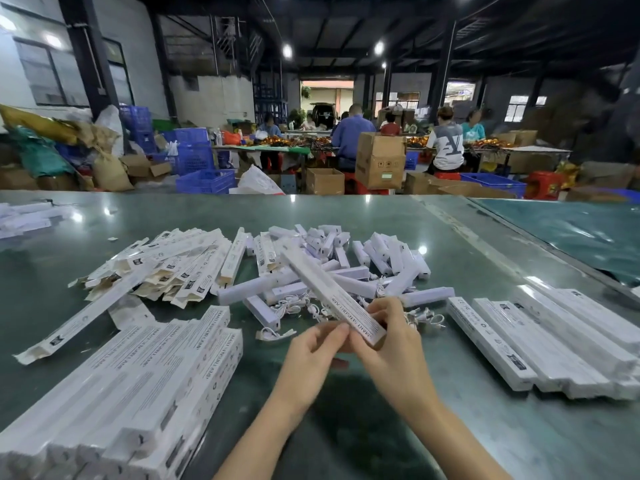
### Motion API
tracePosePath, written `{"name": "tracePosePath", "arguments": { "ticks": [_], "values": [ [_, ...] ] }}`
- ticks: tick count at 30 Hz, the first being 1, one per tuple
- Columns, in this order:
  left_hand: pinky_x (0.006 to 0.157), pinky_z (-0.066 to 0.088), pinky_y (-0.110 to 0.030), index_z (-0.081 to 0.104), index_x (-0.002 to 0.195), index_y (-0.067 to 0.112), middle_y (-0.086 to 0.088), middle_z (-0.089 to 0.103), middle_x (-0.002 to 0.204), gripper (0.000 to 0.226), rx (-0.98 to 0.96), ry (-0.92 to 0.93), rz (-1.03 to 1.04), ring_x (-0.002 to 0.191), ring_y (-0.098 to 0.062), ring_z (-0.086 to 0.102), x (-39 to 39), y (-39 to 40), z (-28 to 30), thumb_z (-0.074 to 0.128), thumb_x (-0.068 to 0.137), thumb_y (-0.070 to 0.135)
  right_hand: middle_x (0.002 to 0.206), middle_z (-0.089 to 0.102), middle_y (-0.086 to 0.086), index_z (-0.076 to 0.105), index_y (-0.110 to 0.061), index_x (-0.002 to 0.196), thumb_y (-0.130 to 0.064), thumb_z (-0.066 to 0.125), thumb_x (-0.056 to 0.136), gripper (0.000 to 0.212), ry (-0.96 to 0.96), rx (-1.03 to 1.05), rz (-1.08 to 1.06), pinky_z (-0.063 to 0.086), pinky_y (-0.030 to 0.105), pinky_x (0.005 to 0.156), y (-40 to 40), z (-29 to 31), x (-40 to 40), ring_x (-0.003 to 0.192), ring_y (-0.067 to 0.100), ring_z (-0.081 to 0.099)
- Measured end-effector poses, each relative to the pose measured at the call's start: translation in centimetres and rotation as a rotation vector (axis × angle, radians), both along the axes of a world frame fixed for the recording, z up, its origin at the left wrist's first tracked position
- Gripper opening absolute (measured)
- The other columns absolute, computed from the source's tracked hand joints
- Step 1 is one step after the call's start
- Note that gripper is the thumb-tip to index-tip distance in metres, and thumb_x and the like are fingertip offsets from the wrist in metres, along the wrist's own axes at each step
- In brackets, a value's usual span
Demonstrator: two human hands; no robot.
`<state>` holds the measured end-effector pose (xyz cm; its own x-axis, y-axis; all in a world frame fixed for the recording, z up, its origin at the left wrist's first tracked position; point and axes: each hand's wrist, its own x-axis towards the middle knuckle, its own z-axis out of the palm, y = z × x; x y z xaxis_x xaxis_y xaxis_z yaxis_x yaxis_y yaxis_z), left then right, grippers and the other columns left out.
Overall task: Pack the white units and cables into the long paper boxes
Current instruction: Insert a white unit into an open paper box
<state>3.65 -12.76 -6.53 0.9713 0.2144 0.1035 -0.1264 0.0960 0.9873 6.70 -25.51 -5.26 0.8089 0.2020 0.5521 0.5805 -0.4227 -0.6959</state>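
A long white paper box (325,289) with black print slants up and away from me over the green table (450,237). My right hand (394,344) grips its near end, thumb and fingers curled round it. My left hand (313,348) pinches the same end with its fingertips. Behind the box lies a loose heap of white units (346,258). Several white cables (298,311) are tangled beneath and in front of that heap.
A row of closed boxes (138,382) fills the near left, another row (554,341) the right. Flat unfolded boxes (166,265) are piled at the left middle. Beyond the table edge stand cartons, blue crates and seated people.
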Motion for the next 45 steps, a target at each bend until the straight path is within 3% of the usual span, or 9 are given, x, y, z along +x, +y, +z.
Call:
{"name": "tracePosePath", "arguments": {
  "ticks": [5, 10, 14, 18, 24, 27, 30, 37, 45],
  "values": [
    [0.08, 0.058, -0.035, 0.07, 0.105, 0.006, -0.012, 0.075, 0.1, 0.037, -0.134, -0.037, -0.002, 0.086, -0.02, 0.071, 0.2, 1.0, 0.0, 0.064, 0.079, 0.033, 0.087, 0.06, -0.015, 0.048, -0.034, 0.091, -0.008, 0.066, 0.078, 0.035, 0.029, 0.014, 0.116, 0.041, 0.012, 0.071, 0.4, 0.1, -0.6, 0.085, 0.002, 0.057],
    [0.065, 0.058, -0.025, 0.067, 0.106, 0.002, -0.017, 0.075, 0.098, 0.023, -0.224, -0.066, 0.106, 0.079, -0.021, 0.072, 0.3, 1.5, 0.0, 0.06, 0.091, 0.019, 0.094, 0.061, -0.013, 0.046, -0.034, 0.094, -0.004, 0.067, 0.076, 0.041, 0.045, 0.055, 0.18, 0.04, 0.006, 0.076, 0.9, 0.0, -1.1, 0.088, -0.001, 0.058],
    [0.071, 0.06, -0.031, 0.061, 0.115, -0.003, -0.023, 0.073, 0.101, 0.03, -0.328, -0.072, 0.119, 0.085, -0.029, 0.072, 0.4, 2.0, 0.1, 0.054, 0.097, 0.02, 0.077, 0.057, -0.01, 0.046, -0.022, 0.089, 0.002, 0.06, 0.077, 0.03, 0.11, 0.157, 0.154, 0.039, 0.01, 0.058, 1.4, -0.4, -1.3, 0.064, 0.002, 0.051],
    [0.074, 0.06, -0.031, 0.059, 0.119, -0.006, -0.025, 0.071, 0.106, 0.04, -0.422, -0.109, 0.067, 0.09, -0.031, 0.072, 0.4, 1.6, 0.2, 0.055, 0.092, 0.023, 0.076, 0.06, -0.011, 0.052, -0.017, 0.081, 0.001, 0.064, 0.079, 0.022, 0.113, 0.262, 0.107, 0.041, 0.018, 0.055, 1.6, -0.6, -1.2, 0.059, 0.004, 0.047],
    [0.088, 0.058, -0.039, 0.059, 0.119, -0.003, -0.02, 0.072, 0.108, 0.039, -0.307, -0.14, 0.066, 0.103, -0.035, 0.069, 0.3, 1.7, -0.2, 0.055, 0.093, 0.025, 0.067, 0.06, -0.009, 0.058, -0.023, 0.072, -0.001, 0.064, 0.08, 0.025, 0.131, 0.263, 0.083, 0.038, 0.013, 0.056, 1.4, -0.7, -1.1, 0.057, 0.003, 0.045],
    [0.091, 0.056, -0.043, 0.059, 0.119, 0.001, -0.016, 0.073, 0.108, 0.038, -0.232, -0.171, 0.107, 0.102, -0.033, 0.07, 0.4, 1.6, -0.4, 0.059, 0.09, 0.026, 0.067, 0.059, -0.009, 0.057, -0.024, 0.076, -0.005, 0.063, 0.082, 0.021, 0.22, 0.281, 0.095, 0.043, 0.02, 0.06, 1.3, -0.7, -1.0, 0.059, 0.005, 0.047],
    [0.084, 0.058, -0.036, 0.06, 0.119, 0.003, -0.015, 0.073, 0.106, 0.043, -0.249, -0.182, 0.148, 0.098, -0.031, 0.071, 0.5, 1.8, -0.5, 0.062, 0.085, 0.03, 0.074, 0.061, -0.004, 0.054, -0.021, 0.093, -0.006, 0.063, 0.086, 0.019, 0.331, 0.353, 0.154, 0.05, 0.035, 0.067, 1.7, -0.5, -1.5, 0.065, 0.014, 0.055],
    [0.071, 0.057, -0.024, 0.063, 0.112, 0.004, -0.018, 0.074, 0.101, 0.025, -0.377, -0.19, 0.117, 0.088, -0.025, 0.073, 0.5, 2.0, -0.2, 0.056, 0.094, 0.02, 0.074, 0.066, 0.002, 0.06, -0.005, 0.108, -0.003, 0.059, 0.091, 0.016, 0.632, 0.688, 0.339, 0.049, 0.02, 0.054, 1.9, 0.5, -1.8, 0.057, 0.015, 0.056],
    [0.066, 0.056, -0.024, 0.064, 0.106, 0.004, -0.016, 0.075, 0.094, 0.032, -0.372, -0.19, 0.11, 0.082, -0.023, 0.073, 0.5, 2.1, -0.1, 0.06, 0.085, 0.028, 0.074, 0.061, 0.008, 0.063, 0.002, 0.106, -0.008, 0.06, 0.091, 0.019, 0.797, 0.76, 0.469, 0.05, 0.02, 0.056, 1.5, 0.7, -1.7, 0.061, 0.017, 0.057]
  ]
}}
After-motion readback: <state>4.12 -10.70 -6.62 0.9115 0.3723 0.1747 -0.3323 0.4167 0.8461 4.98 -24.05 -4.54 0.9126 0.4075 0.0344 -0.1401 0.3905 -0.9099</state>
